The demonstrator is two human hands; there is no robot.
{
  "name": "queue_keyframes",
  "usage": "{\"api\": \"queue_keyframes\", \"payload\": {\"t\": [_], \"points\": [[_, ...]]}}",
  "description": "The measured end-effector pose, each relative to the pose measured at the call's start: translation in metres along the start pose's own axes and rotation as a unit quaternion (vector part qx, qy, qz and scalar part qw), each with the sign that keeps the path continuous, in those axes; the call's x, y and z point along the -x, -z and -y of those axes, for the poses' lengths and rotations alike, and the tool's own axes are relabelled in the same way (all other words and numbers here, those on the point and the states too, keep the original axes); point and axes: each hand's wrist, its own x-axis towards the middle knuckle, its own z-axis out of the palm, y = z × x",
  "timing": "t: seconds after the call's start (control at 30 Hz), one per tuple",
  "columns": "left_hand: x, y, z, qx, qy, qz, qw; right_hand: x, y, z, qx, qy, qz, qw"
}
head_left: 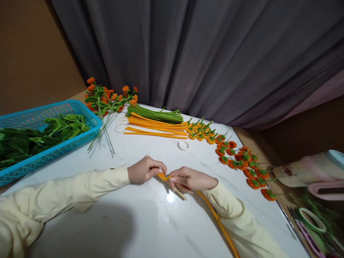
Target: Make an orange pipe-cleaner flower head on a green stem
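Above the middle of the white table, my left hand (146, 169) pinches the looped end of an orange chenille stem (218, 220). My right hand (192, 178) grips the same stem just beside it, thumb and fingers closed. From there the stem trails under my right wrist toward the bottom edge. A short pale stick-like piece (180, 194) pokes out below my right fingers; what it is I cannot make out. Just beyond the hands lies a white ring (183, 145), with yellow-orange stems (158, 123) and green stems (158, 114) laid in bundles behind it.
On the left is a blue basket (92, 125) of green leaves (67, 125), with finished orange flowers (107, 96) behind. Yellow (201, 134) and orange flower heads (243, 157) line the right. Past the edge are green tape (311, 219), pink-handled scissors (309, 238) and a large cup (303, 170).
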Motion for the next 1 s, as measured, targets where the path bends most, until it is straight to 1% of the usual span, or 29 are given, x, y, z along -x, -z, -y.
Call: {"api": "queue_keyframes", "payload": {"t": [0.07, 0.13, 0.2, 0.27, 0.37, 0.43, 0.5, 0.57, 0.67, 0.73, 0.77, 0.83, 1.0], "points": [[-0.001, 0.002, 0.003, 0.064, 0.023, 0.023, 0.997, -0.001, -0.001, -0.001, 0.075, 0.014, -0.037, 0.996], [-0.002, 0.003, 0.005, 0.154, 0.057, 0.045, 0.985, -0.003, -0.003, -0.002, 0.137, 0.040, -0.086, 0.986], [-0.002, 0.003, 0.007, 0.240, 0.093, 0.055, 0.965, -0.004, -0.004, -0.004, 0.169, 0.061, -0.127, 0.975], [-0.002, 0.003, 0.007, 0.291, 0.120, 0.054, 0.948, -0.006, -0.006, -0.006, 0.165, 0.068, -0.153, 0.972], [-0.003, 0.002, 0.006, 0.324, 0.137, 0.036, 0.935, -0.009, -0.009, -0.009, 0.107, 0.066, -0.192, 0.973], [-0.003, 0.002, 0.004, 0.338, 0.143, 0.024, 0.930, -0.011, -0.011, -0.011, 0.040, 0.053, -0.206, 0.976], [-0.004, 0.001, 0.002, 0.342, 0.150, 0.015, 0.927, -0.014, -0.012, -0.016, -0.047, 0.031, -0.190, 0.980], [-0.005, 0.001, 0.002, 0.352, 0.157, 0.008, 0.923, -0.016, -0.013, -0.021, -0.130, 0.018, -0.155, 0.979], [-0.007, 0.000, 0.003, 0.406, 0.167, -0.009, 0.899, -0.018, -0.012, -0.027, -0.207, 0.051, -0.125, 0.969], [-0.009, 0.000, 0.004, 0.437, 0.173, -0.028, 0.882, -0.020, -0.012, -0.029, -0.233, 0.078, -0.129, 0.961], [-0.009, 0.000, 0.004, 0.443, 0.176, -0.036, 0.879, -0.020, -0.012, -0.029, -0.241, 0.085, -0.135, 0.957], [-0.009, -0.001, 0.005, 0.429, 0.175, -0.048, 0.885, -0.022, -0.014, -0.028, -0.248, 0.085, -0.148, 0.954], [-0.007, -0.006, 0.005, 0.324, 0.134, -0.062, 0.935, -0.025, -0.019, -0.024, -0.252, 0.062, -0.172, 0.950]]}}
